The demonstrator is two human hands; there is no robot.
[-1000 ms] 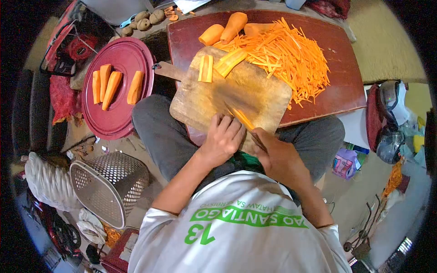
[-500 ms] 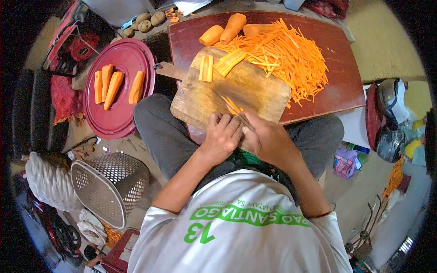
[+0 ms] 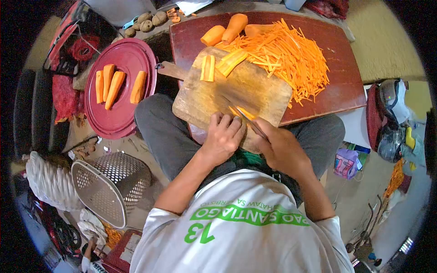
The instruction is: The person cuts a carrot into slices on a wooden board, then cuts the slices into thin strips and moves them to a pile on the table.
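My right hand is closed around a knife, its blade slanting up and left over the near part of the wooden cutting board. My left hand is curled on the board left of the blade, its bent fingertips pressing on a carrot piece that they mostly cover. Thin carrot strips lie just right of the blade. Two flat carrot slabs, one upright and one slanted, rest at the board's far side.
A large heap of carrot strips and several peeled carrots cover part of the red table. To the left, several carrots lie on a round red lid. A plastic basket lies tipped on the floor.
My right hand and the knife have shifted right, away from my left fingers. Cut strips now lie to the right of the blade. My left hand stays nearly in place.
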